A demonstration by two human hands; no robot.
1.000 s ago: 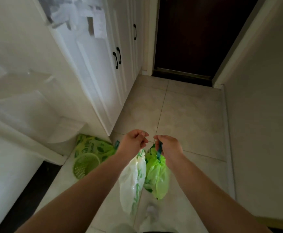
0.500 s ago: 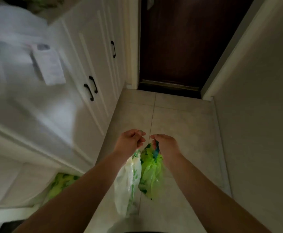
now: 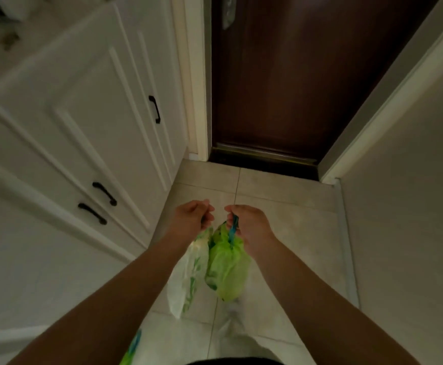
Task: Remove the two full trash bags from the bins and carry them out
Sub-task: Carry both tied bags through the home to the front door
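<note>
Two small trash bags hang side by side over the tiled floor in front of me. My left hand (image 3: pixel 192 216) is closed around the top of the white bag with green print (image 3: pixel 188 280), which dangles below it. My right hand (image 3: pixel 249 223) grips the blue drawstring of the bright green bag (image 3: pixel 227 270). Both bags hang free, touching each other, between my forearms. The bins are out of view.
A dark brown door (image 3: pixel 294 75) stands shut straight ahead, with a metal threshold strip at its foot. White cabinets with black handles (image 3: pixel 104 193) line the left side. A plain wall (image 3: pixel 413 206) runs along the right. Beige floor tiles (image 3: pixel 281 196) lead to the door.
I have moved forward along the corridor toward the dark door. The green basket and mat on the floor at the left have dropped out of view. Both hands keep hold of their bags.
</note>
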